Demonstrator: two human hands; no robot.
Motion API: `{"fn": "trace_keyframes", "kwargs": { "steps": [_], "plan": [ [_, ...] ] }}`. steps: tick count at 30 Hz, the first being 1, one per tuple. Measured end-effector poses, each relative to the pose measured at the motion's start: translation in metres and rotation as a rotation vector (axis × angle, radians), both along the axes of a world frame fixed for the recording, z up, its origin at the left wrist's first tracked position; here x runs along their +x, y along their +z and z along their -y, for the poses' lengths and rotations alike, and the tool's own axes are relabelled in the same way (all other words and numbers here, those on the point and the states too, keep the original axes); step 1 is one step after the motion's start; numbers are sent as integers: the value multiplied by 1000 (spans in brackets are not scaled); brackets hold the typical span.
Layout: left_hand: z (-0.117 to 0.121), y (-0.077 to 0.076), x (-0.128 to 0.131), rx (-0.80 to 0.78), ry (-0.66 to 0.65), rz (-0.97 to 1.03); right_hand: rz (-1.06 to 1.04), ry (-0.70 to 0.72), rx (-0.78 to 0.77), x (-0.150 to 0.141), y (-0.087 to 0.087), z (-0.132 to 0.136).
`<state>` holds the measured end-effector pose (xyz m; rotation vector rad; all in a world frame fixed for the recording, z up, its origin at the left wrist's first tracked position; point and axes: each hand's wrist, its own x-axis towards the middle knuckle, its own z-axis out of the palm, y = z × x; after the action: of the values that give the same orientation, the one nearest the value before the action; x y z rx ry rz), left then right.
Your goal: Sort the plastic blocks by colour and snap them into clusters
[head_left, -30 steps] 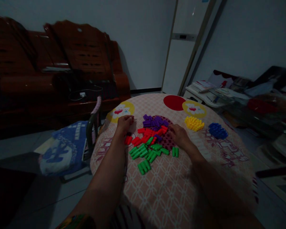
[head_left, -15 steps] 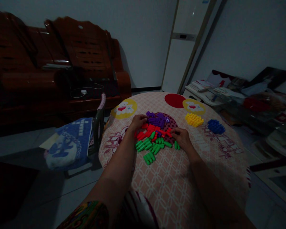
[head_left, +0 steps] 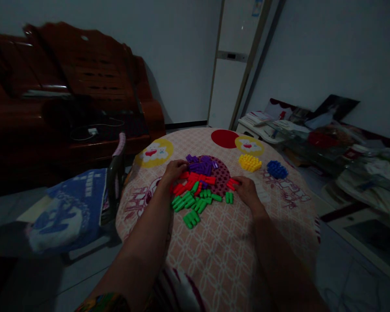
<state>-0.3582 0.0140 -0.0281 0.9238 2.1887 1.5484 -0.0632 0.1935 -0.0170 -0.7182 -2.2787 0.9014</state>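
Observation:
Plastic building blocks lie heaped on the round table, with purple blocks at the back, red blocks in the middle and green blocks in front. At the heap's left edge is my left hand, its fingers curled down beside the purple and red blocks; what its fingertips hold, if anything, is hidden. My right hand pinches a red block just right of the heap, apart from the other red ones. Close below it lies a small green block.
Assembled yellow blocks and blue blocks stand farther right on the patterned tablecloth. A chair draped with a blue towel is at the left. Behind are a wooden sofa and a cluttered side table.
My right hand has drawn the red block rightward, away from the other red ones. My left hand stays at the heap's left edge. The whole view has shifted as the head turned right.

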Motion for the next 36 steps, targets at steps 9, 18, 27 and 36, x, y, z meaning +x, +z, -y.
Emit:
{"fn": "trace_keyframes", "kwargs": {
  "steps": [9,18,27,36],
  "plan": [
    [2,1,-3,-18,0,-28,-327,-298,-116,10,-1,-47],
    [4,8,2,-47,18,-72,-267,-479,-113,5,-8,-59],
    [2,1,-1,-53,26,-59,-168,-517,-126,10,-11,-72],
    [2,2,1,-77,14,-139,-178,-356,366,5,12,-18]
  ]
}}
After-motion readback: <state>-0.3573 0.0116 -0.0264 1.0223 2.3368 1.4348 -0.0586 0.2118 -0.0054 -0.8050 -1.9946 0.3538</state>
